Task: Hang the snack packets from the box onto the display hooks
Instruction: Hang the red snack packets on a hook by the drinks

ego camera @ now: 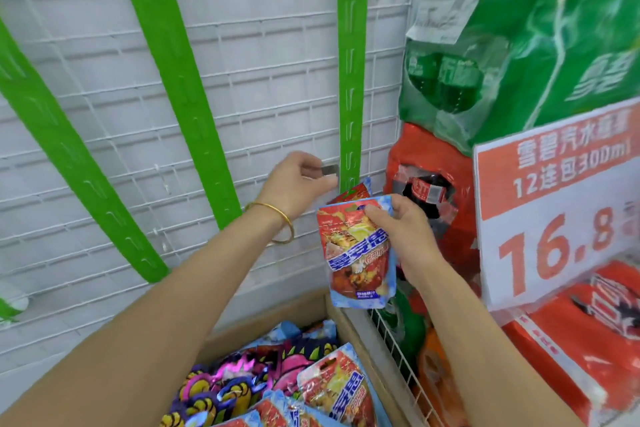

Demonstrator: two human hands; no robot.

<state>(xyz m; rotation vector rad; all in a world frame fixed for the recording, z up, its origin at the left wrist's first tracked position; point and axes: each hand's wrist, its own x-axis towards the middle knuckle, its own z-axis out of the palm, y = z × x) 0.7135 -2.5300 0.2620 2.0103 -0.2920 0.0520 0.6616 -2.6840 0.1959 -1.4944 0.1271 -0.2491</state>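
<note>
Frame edges blurred, and print on the packets cannot be read. Left hand [298, 184], thin gold bangle [284, 218] at the wrist, has fingers curled and pinches a small grey tab [329, 170] just left of the rightmost green plastic hanging strip [349, 80]; what the tab joins to cannot be made out. Right hand [398, 229] grips a blue-edged red foil snack packet [358, 260] by its upper right corner, upright, just below the strip's lower end. A second red packet [353, 191] sits behind it at the strip's foot, mostly hidden; whether it hangs there cannot be told. White wire grid panel [259, 80] shows bare between this strip and two more green strips to the left. Brown cardboard box [287, 310] below, cut off by the bottom edge, holds loose mixed packets [332, 388]. At right, close by, stand a green shrink-wrapped bottle pack [519, 62], red bottle packs [433, 184] and an orange-and-white price sign [554, 218].
</note>
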